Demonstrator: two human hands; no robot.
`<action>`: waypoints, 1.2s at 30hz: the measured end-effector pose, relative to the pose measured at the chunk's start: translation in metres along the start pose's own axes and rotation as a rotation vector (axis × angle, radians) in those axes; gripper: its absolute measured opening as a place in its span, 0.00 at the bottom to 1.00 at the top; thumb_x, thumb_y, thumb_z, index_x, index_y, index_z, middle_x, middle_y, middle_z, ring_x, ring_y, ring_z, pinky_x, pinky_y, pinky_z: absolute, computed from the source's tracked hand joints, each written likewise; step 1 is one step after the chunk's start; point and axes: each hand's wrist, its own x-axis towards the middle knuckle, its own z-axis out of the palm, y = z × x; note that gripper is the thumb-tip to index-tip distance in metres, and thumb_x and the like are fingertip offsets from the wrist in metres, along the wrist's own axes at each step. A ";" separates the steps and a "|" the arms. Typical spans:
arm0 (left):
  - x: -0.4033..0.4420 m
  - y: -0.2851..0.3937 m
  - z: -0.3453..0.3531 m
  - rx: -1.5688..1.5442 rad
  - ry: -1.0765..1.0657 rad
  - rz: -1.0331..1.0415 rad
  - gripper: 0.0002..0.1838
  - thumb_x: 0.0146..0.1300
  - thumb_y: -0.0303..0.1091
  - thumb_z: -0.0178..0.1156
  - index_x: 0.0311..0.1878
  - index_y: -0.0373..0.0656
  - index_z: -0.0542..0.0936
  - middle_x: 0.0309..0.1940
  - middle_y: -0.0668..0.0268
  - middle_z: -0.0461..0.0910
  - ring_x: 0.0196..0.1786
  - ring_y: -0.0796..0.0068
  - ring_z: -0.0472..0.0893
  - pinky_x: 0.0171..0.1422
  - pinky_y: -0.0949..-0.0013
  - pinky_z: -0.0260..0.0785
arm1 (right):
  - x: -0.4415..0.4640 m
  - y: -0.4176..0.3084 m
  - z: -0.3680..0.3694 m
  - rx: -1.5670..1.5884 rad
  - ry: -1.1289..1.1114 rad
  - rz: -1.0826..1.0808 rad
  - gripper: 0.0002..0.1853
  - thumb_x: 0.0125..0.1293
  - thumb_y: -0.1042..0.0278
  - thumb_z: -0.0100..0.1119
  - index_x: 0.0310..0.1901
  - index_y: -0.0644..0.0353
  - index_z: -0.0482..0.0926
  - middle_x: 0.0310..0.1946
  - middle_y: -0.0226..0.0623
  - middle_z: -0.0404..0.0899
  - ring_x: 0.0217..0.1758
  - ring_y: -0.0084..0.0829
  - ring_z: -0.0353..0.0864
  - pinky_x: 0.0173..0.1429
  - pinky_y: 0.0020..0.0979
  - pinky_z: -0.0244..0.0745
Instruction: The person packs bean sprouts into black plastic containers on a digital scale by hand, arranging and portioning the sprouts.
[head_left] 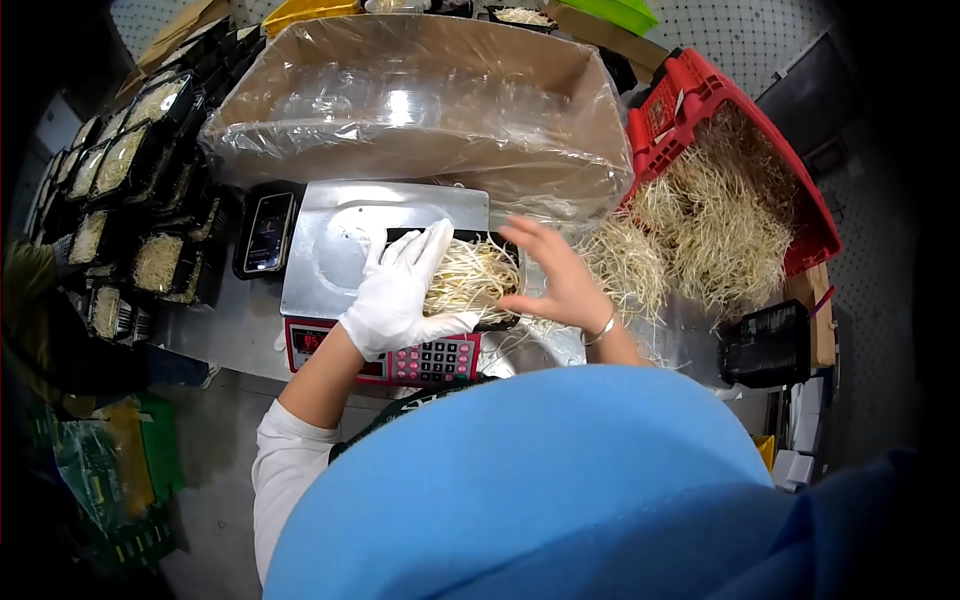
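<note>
A black plastic tray (497, 324) heaped with bean sprouts (470, 277) sits at the right side of a digital scale with a steel plate (335, 215). My left hand (392, 298), in a white glove, lies across the tray's left part with its fingers stretched out and its thumb along the near side. The glove hides that end of the tray. At the tray's right end is my bare right hand (555, 280), fingers and thumb spread around the sprouts. Whether its fingertips touch them I cannot tell. The scale's keypad (435, 357) shows below the left hand.
Behind the scale stands a plastic-lined cardboard box (420, 150) with clear plastic containers inside. A tipped red crate (810, 190) spills loose sprouts (710, 230) at right, near black trays (765, 343). Filled trays (120, 165) are stacked at left beside a phone (268, 232). Another person's sleeve (35, 290) shows far left.
</note>
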 end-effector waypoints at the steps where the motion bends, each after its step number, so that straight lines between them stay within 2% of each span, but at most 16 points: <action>1: -0.002 0.005 -0.003 -0.001 0.024 0.018 0.58 0.44 0.69 0.59 0.68 0.34 0.51 0.65 0.46 0.56 0.65 0.47 0.57 0.68 0.45 0.40 | -0.002 0.003 0.013 0.020 -0.056 -0.019 0.41 0.46 0.47 0.68 0.62 0.55 0.65 0.64 0.43 0.60 0.66 0.45 0.60 0.66 0.42 0.56; 4: 0.006 0.009 0.013 0.212 0.049 0.057 0.57 0.43 0.68 0.59 0.68 0.38 0.53 0.65 0.51 0.58 0.64 0.49 0.60 0.67 0.44 0.43 | 0.012 -0.004 0.028 -0.160 -0.413 0.180 0.42 0.48 0.43 0.65 0.63 0.54 0.63 0.66 0.45 0.57 0.69 0.46 0.54 0.69 0.46 0.48; 7: 0.016 -0.001 0.010 0.223 0.000 0.033 0.49 0.45 0.63 0.61 0.67 0.46 0.57 0.62 0.58 0.64 0.59 0.52 0.66 0.65 0.42 0.46 | 0.003 0.017 0.027 -0.034 -0.227 0.002 0.41 0.48 0.47 0.66 0.63 0.55 0.63 0.63 0.44 0.61 0.66 0.45 0.58 0.68 0.44 0.52; 10: 0.013 -0.002 0.011 0.160 -0.054 -0.008 0.49 0.46 0.62 0.61 0.68 0.48 0.57 0.62 0.56 0.64 0.59 0.52 0.66 0.64 0.41 0.47 | -0.004 -0.001 -0.004 0.027 -0.260 0.053 0.40 0.49 0.54 0.67 0.64 0.55 0.61 0.58 0.42 0.67 0.61 0.42 0.64 0.64 0.40 0.58; 12: 0.016 -0.013 0.022 0.052 -0.086 -0.006 0.48 0.46 0.60 0.61 0.68 0.47 0.57 0.62 0.55 0.64 0.58 0.51 0.67 0.65 0.45 0.49 | -0.009 -0.011 0.000 0.029 -0.131 0.020 0.31 0.52 0.65 0.66 0.59 0.56 0.68 0.49 0.39 0.74 0.49 0.38 0.74 0.54 0.34 0.70; 14: 0.016 -0.002 0.008 0.054 -0.118 -0.020 0.47 0.48 0.58 0.61 0.68 0.46 0.56 0.62 0.53 0.64 0.57 0.49 0.67 0.65 0.53 0.53 | -0.025 0.000 0.023 0.084 0.002 0.170 0.18 0.54 0.74 0.63 0.49 0.58 0.76 0.42 0.38 0.77 0.38 0.35 0.79 0.43 0.29 0.75; 15: 0.016 0.010 -0.007 0.038 -0.133 -0.062 0.46 0.49 0.57 0.61 0.68 0.46 0.56 0.62 0.52 0.63 0.56 0.48 0.67 0.65 0.57 0.55 | -0.035 0.009 0.032 0.140 0.151 0.120 0.08 0.54 0.78 0.62 0.37 0.61 0.80 0.37 0.37 0.78 0.31 0.32 0.79 0.36 0.26 0.75; 18: 0.009 0.004 -0.005 -0.033 -0.076 -0.011 0.46 0.49 0.58 0.61 0.68 0.45 0.56 0.62 0.51 0.63 0.57 0.48 0.67 0.64 0.55 0.56 | -0.056 0.022 0.013 0.172 0.140 0.278 0.06 0.54 0.77 0.62 0.35 0.60 0.81 0.33 0.35 0.80 0.31 0.29 0.79 0.35 0.24 0.75; 19: 0.007 0.002 -0.004 -0.047 -0.067 -0.043 0.47 0.47 0.54 0.64 0.68 0.46 0.57 0.63 0.56 0.64 0.58 0.47 0.65 0.65 0.57 0.56 | -0.063 0.026 0.003 0.244 0.147 0.373 0.05 0.54 0.77 0.63 0.34 0.61 0.81 0.31 0.34 0.79 0.31 0.27 0.79 0.36 0.24 0.74; 21: 0.008 0.001 -0.002 -0.003 -0.075 -0.032 0.47 0.47 0.56 0.63 0.68 0.46 0.56 0.62 0.54 0.63 0.58 0.48 0.66 0.65 0.56 0.55 | -0.072 0.027 -0.025 0.309 0.144 0.516 0.05 0.54 0.77 0.63 0.34 0.63 0.81 0.30 0.32 0.79 0.31 0.20 0.78 0.37 0.21 0.73; 26: 0.005 0.013 -0.025 0.143 -0.057 -0.030 0.53 0.43 0.58 0.66 0.70 0.47 0.51 0.64 0.53 0.61 0.63 0.46 0.62 0.71 0.54 0.42 | -0.034 -0.007 -0.076 0.323 0.274 0.294 0.06 0.54 0.81 0.61 0.35 0.66 0.80 0.32 0.35 0.78 0.35 0.22 0.77 0.38 0.21 0.73; 28: -0.008 0.003 -0.031 0.136 -0.057 -0.081 0.55 0.44 0.56 0.66 0.70 0.43 0.48 0.66 0.52 0.56 0.68 0.50 0.56 0.72 0.56 0.37 | -0.008 -0.028 -0.075 0.341 0.302 0.245 0.06 0.54 0.82 0.61 0.35 0.66 0.80 0.33 0.34 0.78 0.36 0.22 0.77 0.39 0.20 0.73; 30: -0.025 -0.023 -0.025 -0.423 0.193 -0.057 0.54 0.46 0.53 0.65 0.70 0.39 0.47 0.68 0.49 0.52 0.69 0.49 0.53 0.72 0.56 0.36 | 0.014 -0.040 -0.061 0.445 0.415 0.136 0.07 0.54 0.82 0.60 0.36 0.66 0.80 0.34 0.34 0.77 0.35 0.22 0.76 0.39 0.20 0.72; 32: -0.034 -0.032 -0.010 -1.027 0.352 -0.146 0.43 0.57 0.38 0.58 0.70 0.36 0.46 0.68 0.52 0.52 0.72 0.59 0.48 0.74 0.61 0.36 | 0.031 -0.043 -0.034 0.568 0.487 0.154 0.06 0.55 0.80 0.61 0.36 0.65 0.80 0.34 0.33 0.77 0.34 0.20 0.75 0.36 0.20 0.70; 34: -0.040 -0.051 0.007 -1.694 0.516 -0.207 0.38 0.61 0.32 0.53 0.70 0.36 0.45 0.69 0.53 0.52 0.72 0.63 0.49 0.74 0.64 0.36 | 0.035 -0.036 -0.009 0.462 0.299 0.183 0.06 0.56 0.82 0.58 0.36 0.65 0.79 0.35 0.34 0.77 0.35 0.20 0.76 0.38 0.19 0.71; 36: -0.038 -0.049 0.008 -1.573 0.535 -0.259 0.37 0.62 0.32 0.52 0.70 0.37 0.45 0.69 0.53 0.51 0.72 0.63 0.49 0.74 0.63 0.36 | 0.028 -0.020 0.014 0.236 0.058 0.273 0.06 0.55 0.76 0.61 0.36 0.61 0.79 0.37 0.35 0.78 0.36 0.26 0.78 0.41 0.24 0.72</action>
